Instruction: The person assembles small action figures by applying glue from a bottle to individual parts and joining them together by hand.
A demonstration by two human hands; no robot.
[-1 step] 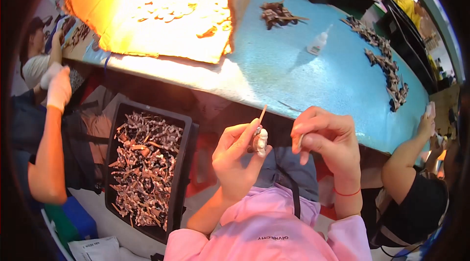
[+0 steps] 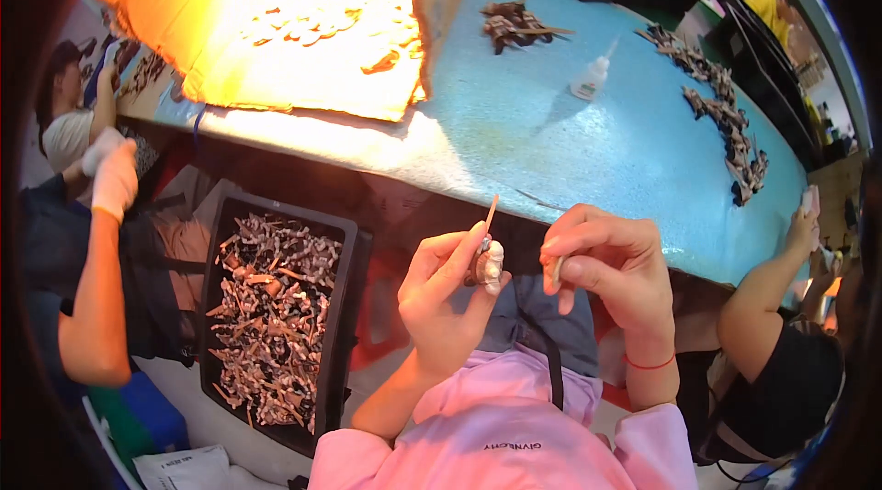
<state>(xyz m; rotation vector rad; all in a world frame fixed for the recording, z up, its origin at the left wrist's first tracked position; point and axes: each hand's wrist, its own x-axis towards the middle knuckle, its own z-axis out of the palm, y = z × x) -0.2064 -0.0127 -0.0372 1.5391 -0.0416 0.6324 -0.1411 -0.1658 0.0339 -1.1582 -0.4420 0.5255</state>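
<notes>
Blue table (image 2: 570, 150): cardboard (image 2: 276, 22), glue bottle (image 2: 591, 77).

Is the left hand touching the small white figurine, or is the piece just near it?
Touching. The head view shows the left hand pinching the small white figurine between thumb and fingertips, with a thin stick rising above it.

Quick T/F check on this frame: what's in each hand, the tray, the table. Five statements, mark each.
1. The left hand holds a small pale part and a thin stick. True.
2. The right hand lies flat on the table. False: it is raised off the blue table, fingers curled.
3. The black tray sits on the table. False: it is below the table edge, to the person's left.
4. The tray is full of small parts. True.
5. A glue bottle lies on the table. True.
</notes>
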